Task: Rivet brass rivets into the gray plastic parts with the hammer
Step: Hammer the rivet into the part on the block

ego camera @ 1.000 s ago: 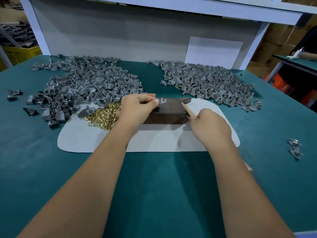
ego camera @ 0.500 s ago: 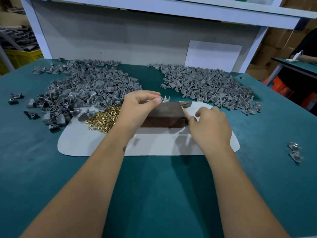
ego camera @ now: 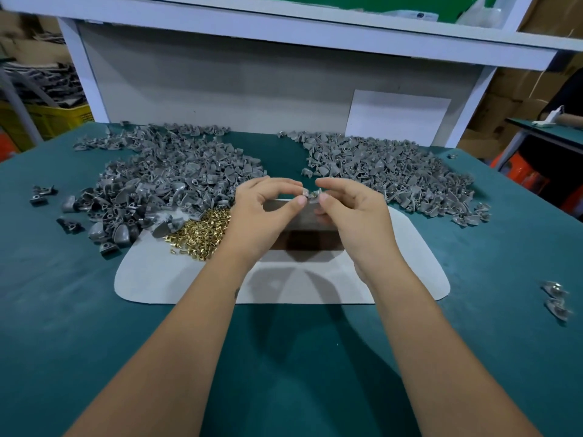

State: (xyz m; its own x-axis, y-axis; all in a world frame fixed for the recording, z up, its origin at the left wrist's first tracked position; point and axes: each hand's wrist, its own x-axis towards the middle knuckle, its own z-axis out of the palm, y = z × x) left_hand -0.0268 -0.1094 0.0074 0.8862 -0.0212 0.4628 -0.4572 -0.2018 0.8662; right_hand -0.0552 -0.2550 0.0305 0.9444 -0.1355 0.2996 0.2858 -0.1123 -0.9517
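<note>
Right over the dark block [ego camera: 310, 230] in the middle of the white mat [ego camera: 176, 279], both hands are up in the air sharing one small gray part [ego camera: 311, 195]. The left hand [ego camera: 268, 212] pinches it from its side with thumb and forefinger, the right hand [ego camera: 353, 216] does the same from the other side, other fingers loosely curled. Looks to me like they're fitting a rivet into the part or squaring it up before it goes down on the block, which I'd guess serves as the anvil. Can't tell for sure if a rivet is already seated in it, too small and a bit blurry.

Layout makes sense for the job: the brass rivets [ego camera: 198, 230] sit in a little heap on the mat just beside the left wrist, easy grab. The big left pile of gray parts [ego camera: 164, 178] spills right up to them, and a second pile [ego camera: 394, 175] sits off to the right, well apart, maybe one's stock and one's finished. A couple of stray parts [ego camera: 556, 299] lie near the right edge of the green table [ego camera: 94, 342].

No hammer anywhere that I can see, so the striking bit isn't on yet
</note>
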